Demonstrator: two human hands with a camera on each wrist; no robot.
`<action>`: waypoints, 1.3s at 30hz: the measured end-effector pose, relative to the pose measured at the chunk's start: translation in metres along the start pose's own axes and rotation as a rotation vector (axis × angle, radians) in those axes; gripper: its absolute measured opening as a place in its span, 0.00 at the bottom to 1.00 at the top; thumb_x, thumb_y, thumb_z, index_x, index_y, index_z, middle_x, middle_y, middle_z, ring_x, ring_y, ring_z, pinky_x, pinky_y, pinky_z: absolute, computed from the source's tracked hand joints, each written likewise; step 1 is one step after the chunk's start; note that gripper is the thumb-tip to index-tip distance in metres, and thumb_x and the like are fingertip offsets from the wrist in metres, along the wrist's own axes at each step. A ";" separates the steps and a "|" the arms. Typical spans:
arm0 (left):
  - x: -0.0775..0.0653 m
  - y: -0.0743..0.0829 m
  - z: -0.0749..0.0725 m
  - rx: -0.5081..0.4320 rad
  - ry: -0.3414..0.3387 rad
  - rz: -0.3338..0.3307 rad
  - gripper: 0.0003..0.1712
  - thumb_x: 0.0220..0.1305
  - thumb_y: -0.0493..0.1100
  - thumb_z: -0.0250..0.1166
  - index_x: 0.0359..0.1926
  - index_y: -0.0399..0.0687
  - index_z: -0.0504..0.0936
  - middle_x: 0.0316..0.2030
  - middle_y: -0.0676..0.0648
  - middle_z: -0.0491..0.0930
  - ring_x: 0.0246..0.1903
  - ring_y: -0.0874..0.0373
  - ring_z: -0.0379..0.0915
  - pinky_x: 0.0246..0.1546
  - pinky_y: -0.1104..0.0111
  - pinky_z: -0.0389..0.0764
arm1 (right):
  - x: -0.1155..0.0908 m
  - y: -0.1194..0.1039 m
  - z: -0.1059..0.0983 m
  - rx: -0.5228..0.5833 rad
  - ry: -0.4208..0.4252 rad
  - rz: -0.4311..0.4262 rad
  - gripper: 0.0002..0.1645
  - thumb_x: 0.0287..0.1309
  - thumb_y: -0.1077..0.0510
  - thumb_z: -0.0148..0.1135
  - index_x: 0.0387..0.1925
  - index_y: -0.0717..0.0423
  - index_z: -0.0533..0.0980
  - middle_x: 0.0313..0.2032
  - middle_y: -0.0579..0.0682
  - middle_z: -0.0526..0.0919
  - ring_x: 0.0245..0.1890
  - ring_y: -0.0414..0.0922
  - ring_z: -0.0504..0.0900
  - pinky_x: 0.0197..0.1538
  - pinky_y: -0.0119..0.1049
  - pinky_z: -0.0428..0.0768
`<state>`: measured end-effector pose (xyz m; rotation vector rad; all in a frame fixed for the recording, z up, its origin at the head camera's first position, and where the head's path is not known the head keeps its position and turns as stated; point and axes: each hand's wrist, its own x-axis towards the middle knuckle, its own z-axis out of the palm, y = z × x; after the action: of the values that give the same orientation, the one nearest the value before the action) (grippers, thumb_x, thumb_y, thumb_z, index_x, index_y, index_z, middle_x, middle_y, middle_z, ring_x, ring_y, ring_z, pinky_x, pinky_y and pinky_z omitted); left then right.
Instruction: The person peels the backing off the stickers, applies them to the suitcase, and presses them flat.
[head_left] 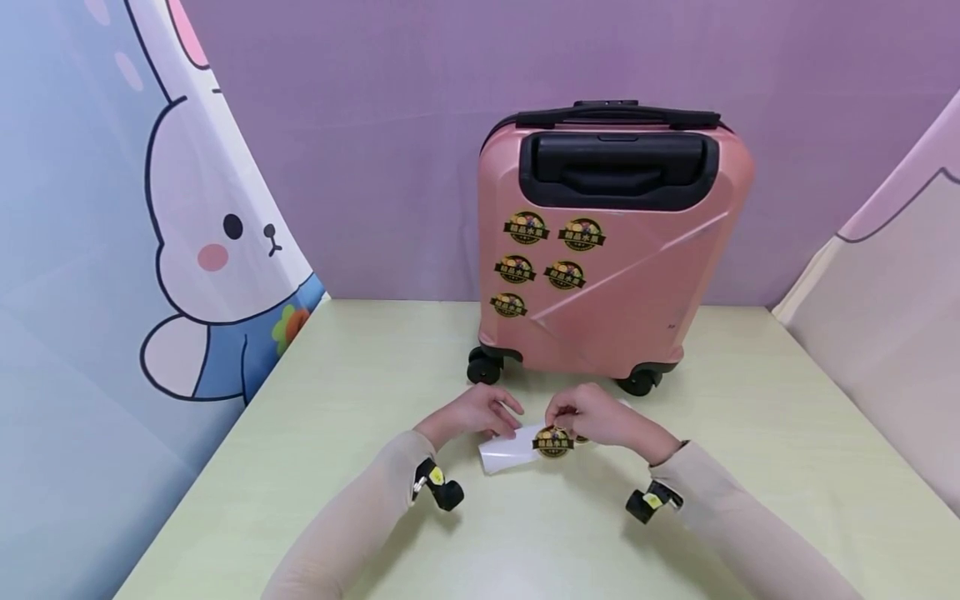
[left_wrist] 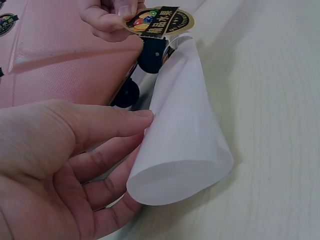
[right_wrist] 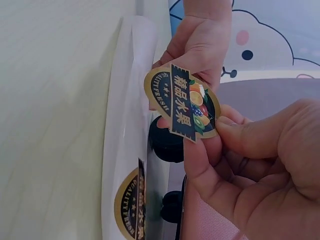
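Note:
My right hand [head_left: 596, 417] pinches a round black-and-gold fruit sticker [right_wrist: 187, 102] by its edge, between thumb and forefinger. The sticker is lifted off the white backing sheet [left_wrist: 185, 130], which bends into a loose roll. On the left, my hand [head_left: 476, 410] holds that sheet with the thumb on one side and fingers behind it. Another sticker [right_wrist: 129, 205] lies on the sheet in the right wrist view. Just behind both hands stands a pink suitcase [head_left: 607, 308], with several matching stickers [head_left: 581, 235] on the left part of its face.
The suitcase stands upright on black wheels [head_left: 485, 367] on a pale table [head_left: 390, 350]. Behind it hangs a purple backdrop [head_left: 360, 150]. A blue panel with a cartoon rabbit [head_left: 217, 208] borders the left side, and a pale panel [head_left: 885, 292] the right.

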<state>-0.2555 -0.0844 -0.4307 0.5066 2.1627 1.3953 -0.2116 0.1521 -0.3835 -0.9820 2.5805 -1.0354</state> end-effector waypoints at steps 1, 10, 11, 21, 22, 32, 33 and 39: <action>0.000 0.000 0.000 0.004 0.002 0.004 0.20 0.53 0.25 0.71 0.49 0.31 0.81 0.38 0.39 0.87 0.27 0.64 0.79 0.21 0.74 0.72 | 0.000 0.000 0.000 0.001 0.004 0.002 0.11 0.62 0.74 0.58 0.32 0.59 0.82 0.25 0.45 0.81 0.22 0.40 0.77 0.25 0.30 0.77; -0.001 -0.003 0.000 0.000 0.044 0.096 0.18 0.57 0.28 0.69 0.50 0.29 0.81 0.39 0.39 0.87 0.31 0.61 0.82 0.26 0.73 0.78 | 0.000 0.002 -0.003 0.026 0.050 0.021 0.10 0.62 0.73 0.59 0.31 0.59 0.82 0.24 0.46 0.80 0.22 0.44 0.78 0.25 0.31 0.77; -0.001 -0.004 0.000 -0.009 0.055 0.114 0.17 0.58 0.28 0.68 0.50 0.29 0.81 0.39 0.39 0.87 0.32 0.60 0.83 0.27 0.72 0.79 | 0.000 0.001 -0.004 0.027 0.059 0.021 0.10 0.62 0.73 0.58 0.32 0.59 0.82 0.24 0.46 0.81 0.22 0.44 0.78 0.25 0.32 0.78; -0.003 0.004 0.004 -0.161 0.123 0.180 0.17 0.68 0.34 0.62 0.53 0.25 0.79 0.42 0.38 0.86 0.41 0.53 0.84 0.43 0.62 0.84 | 0.000 -0.004 -0.013 0.024 0.123 0.053 0.09 0.63 0.72 0.58 0.34 0.60 0.83 0.27 0.46 0.82 0.24 0.43 0.78 0.27 0.34 0.80; -0.004 0.005 0.005 -0.176 0.126 0.187 0.17 0.68 0.34 0.62 0.53 0.24 0.78 0.42 0.38 0.86 0.41 0.53 0.84 0.44 0.61 0.84 | 0.000 -0.005 -0.013 0.026 0.127 0.055 0.09 0.64 0.72 0.58 0.34 0.60 0.83 0.27 0.46 0.82 0.24 0.42 0.78 0.28 0.34 0.80; -0.002 0.009 0.011 -0.309 0.147 0.224 0.15 0.68 0.31 0.61 0.52 0.22 0.78 0.43 0.35 0.85 0.41 0.54 0.85 0.46 0.62 0.84 | 0.003 -0.005 -0.019 0.016 0.217 0.048 0.09 0.64 0.71 0.58 0.36 0.61 0.83 0.29 0.48 0.84 0.24 0.43 0.79 0.30 0.34 0.80; -0.002 0.010 0.011 -0.329 0.144 0.227 0.16 0.68 0.31 0.60 0.52 0.21 0.77 0.43 0.34 0.85 0.41 0.54 0.85 0.46 0.61 0.84 | 0.003 -0.005 -0.019 0.024 0.227 0.053 0.09 0.64 0.71 0.58 0.36 0.61 0.83 0.29 0.48 0.84 0.24 0.43 0.79 0.30 0.34 0.79; -0.006 0.019 0.018 -0.439 0.161 0.212 0.18 0.70 0.31 0.59 0.54 0.18 0.74 0.43 0.35 0.85 0.39 0.56 0.85 0.46 0.61 0.84 | 0.004 -0.004 -0.023 0.060 0.283 0.076 0.08 0.64 0.72 0.58 0.36 0.63 0.83 0.32 0.52 0.85 0.26 0.49 0.80 0.29 0.36 0.80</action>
<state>-0.2395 -0.0675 -0.4181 0.4753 1.8749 2.0216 -0.2217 0.1597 -0.3636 -0.7653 2.7630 -1.3063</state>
